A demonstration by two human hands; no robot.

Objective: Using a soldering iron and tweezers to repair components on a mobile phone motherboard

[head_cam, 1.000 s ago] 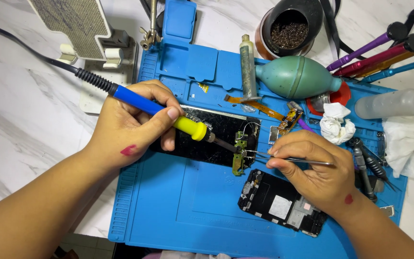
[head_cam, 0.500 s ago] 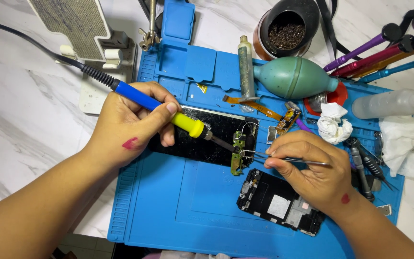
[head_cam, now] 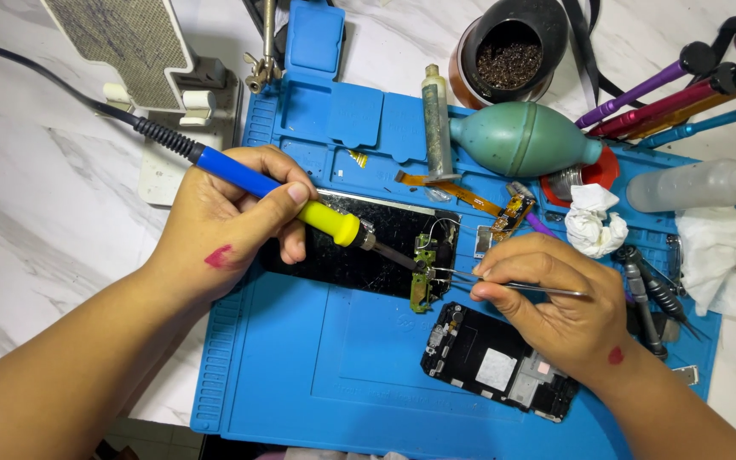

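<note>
My left hand (head_cam: 223,226) grips a soldering iron (head_cam: 300,204) with a blue and yellow handle, its tip touching a small green circuit board (head_cam: 423,277). That board lies at the right edge of a black phone screen (head_cam: 359,247) on the blue work mat (head_cam: 317,366). My right hand (head_cam: 555,298) pinches metal tweezers (head_cam: 513,284), whose points reach left to the same green board. A black phone frame (head_cam: 496,366) lies on the mat just below my right hand.
At the back stand a green rubber air blower (head_cam: 521,136), a flux syringe (head_cam: 436,119), a dark pot of brass wool (head_cam: 508,51) and coloured screwdrivers (head_cam: 675,94). White tissue (head_cam: 594,221), a clear bottle (head_cam: 692,183) and black tools (head_cam: 649,294) lie right. A mesh-topped stand (head_cam: 121,43) is top left.
Both hands stay nearly still over the green board. The iron tip and tweezers have shifted only slightly against it.
</note>
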